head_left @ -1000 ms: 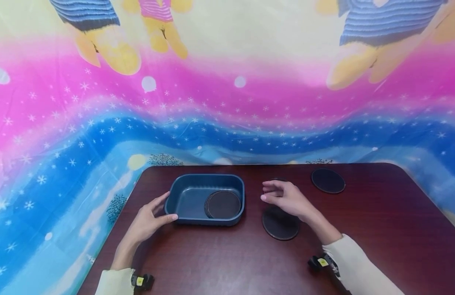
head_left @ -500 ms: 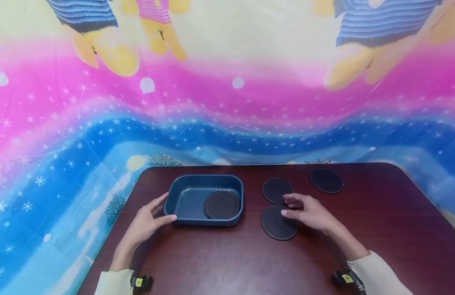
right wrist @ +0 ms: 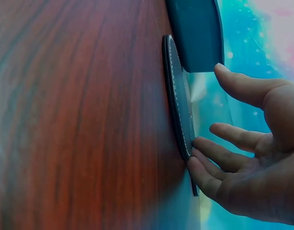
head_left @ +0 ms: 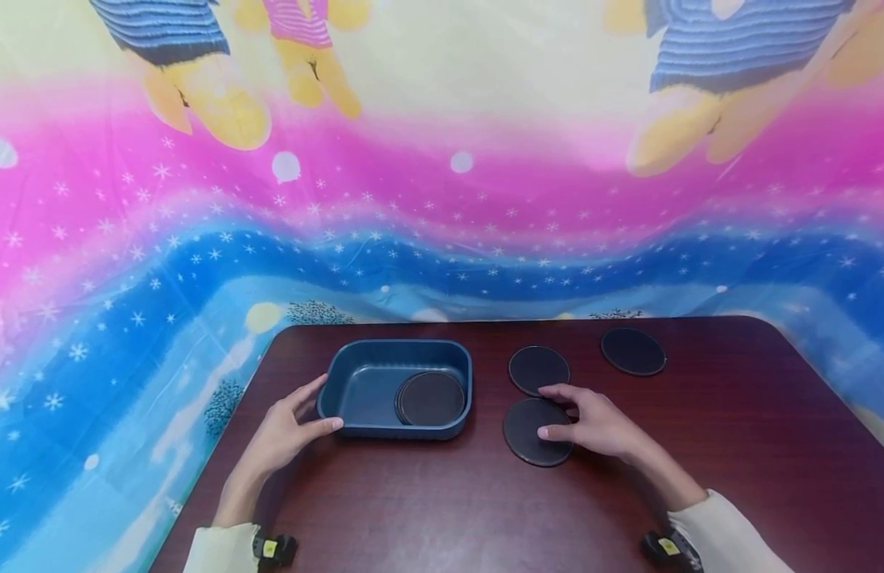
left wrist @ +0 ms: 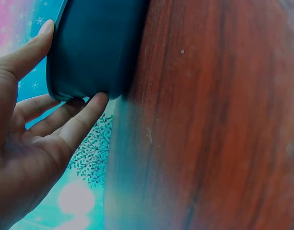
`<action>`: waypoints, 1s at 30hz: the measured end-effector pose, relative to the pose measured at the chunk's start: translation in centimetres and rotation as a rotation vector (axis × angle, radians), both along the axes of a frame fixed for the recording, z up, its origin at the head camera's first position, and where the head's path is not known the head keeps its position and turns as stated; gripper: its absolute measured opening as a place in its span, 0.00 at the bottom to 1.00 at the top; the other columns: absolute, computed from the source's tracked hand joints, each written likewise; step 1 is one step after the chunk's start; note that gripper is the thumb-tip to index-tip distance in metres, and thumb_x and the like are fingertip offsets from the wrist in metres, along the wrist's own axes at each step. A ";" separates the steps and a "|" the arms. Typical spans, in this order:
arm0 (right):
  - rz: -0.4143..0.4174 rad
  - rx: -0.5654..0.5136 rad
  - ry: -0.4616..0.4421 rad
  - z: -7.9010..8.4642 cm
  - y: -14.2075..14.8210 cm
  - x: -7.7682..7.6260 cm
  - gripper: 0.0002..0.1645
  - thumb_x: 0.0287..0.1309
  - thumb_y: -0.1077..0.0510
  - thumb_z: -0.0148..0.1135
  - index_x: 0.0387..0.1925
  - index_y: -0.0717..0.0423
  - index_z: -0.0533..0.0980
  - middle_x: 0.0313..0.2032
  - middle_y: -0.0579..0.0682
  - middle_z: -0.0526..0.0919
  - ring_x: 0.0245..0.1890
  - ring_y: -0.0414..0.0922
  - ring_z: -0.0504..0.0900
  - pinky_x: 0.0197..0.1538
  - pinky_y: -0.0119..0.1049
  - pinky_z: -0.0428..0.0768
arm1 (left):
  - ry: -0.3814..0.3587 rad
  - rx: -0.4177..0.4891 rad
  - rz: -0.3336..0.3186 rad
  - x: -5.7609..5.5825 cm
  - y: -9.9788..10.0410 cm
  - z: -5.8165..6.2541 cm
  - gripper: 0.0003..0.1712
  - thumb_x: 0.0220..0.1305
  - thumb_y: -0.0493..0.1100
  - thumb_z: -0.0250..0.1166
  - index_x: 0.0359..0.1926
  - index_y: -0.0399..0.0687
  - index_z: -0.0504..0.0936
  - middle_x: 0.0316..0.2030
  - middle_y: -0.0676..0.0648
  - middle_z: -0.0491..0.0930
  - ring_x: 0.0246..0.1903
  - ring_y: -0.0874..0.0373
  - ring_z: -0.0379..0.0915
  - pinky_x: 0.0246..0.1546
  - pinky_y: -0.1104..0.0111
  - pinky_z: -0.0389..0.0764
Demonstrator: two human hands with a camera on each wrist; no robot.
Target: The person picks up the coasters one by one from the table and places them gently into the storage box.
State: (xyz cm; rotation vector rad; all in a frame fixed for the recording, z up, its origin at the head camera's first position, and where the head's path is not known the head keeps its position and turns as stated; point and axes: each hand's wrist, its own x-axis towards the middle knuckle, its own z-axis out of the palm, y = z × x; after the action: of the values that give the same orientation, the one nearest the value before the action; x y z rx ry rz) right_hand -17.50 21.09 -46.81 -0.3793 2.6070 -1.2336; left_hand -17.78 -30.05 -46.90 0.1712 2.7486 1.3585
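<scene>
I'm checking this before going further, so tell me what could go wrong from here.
The near disc lies flat and may slide rather than lift; the right hand is at its thin edge, thumb raised clear. That could nudge the neighbouring disc close behind. Jolting the tray, which the left hand touches, might shift the uneven stack inside.

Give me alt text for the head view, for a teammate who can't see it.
The right hand is at the right edge of a flat, round black disc on a reddish-brown table, with two similar discs farther back. The left hand touches a dark blue rectangular dish holding stacked dark round discs.
</scene>
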 end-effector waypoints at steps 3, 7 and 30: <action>0.008 0.004 0.018 -0.2 0.0 0.0 0.45 0.59 0.48 0.82 0.73 0.58 0.74 0.67 0.66 0.80 0.64 0.64 0.84 0.63 0.57 0.85 | -0.004 -0.002 0.000 0.0 0.1 0.0 0.53 0.67 0.56 0.77 0.85 0.53 0.61 0.79 0.33 0.67 0.76 0.33 0.68 0.63 0.45 0.84; 0.022 0.021 0.051 -0.4 0.1 0.4 0.47 0.54 0.51 0.85 0.73 0.58 0.75 0.67 0.65 0.80 0.65 0.66 0.83 0.63 0.59 0.84 | -0.004 0.002 -0.002 0.1 0.1 0.1 0.54 0.66 0.56 0.77 0.85 0.53 0.60 0.79 0.33 0.67 0.76 0.33 0.68 0.63 0.45 0.85; 0.048 0.166 0.230 -0.8 -1.6 0.9 0.46 0.37 0.64 0.90 0.63 0.50 0.82 0.61 0.53 0.84 0.58 0.54 0.81 0.57 0.50 0.82 | 0.002 -0.015 0.002 0.1 0.0 0.1 0.54 0.67 0.57 0.77 0.85 0.52 0.60 0.79 0.33 0.66 0.75 0.32 0.68 0.63 0.46 0.85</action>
State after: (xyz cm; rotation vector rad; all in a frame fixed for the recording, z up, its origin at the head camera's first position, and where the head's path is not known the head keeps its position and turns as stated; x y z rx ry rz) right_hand -16.64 19.50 -47.59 -0.5786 2.8489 -1.0012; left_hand -17.69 -30.05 -46.85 0.1696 2.7605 1.3390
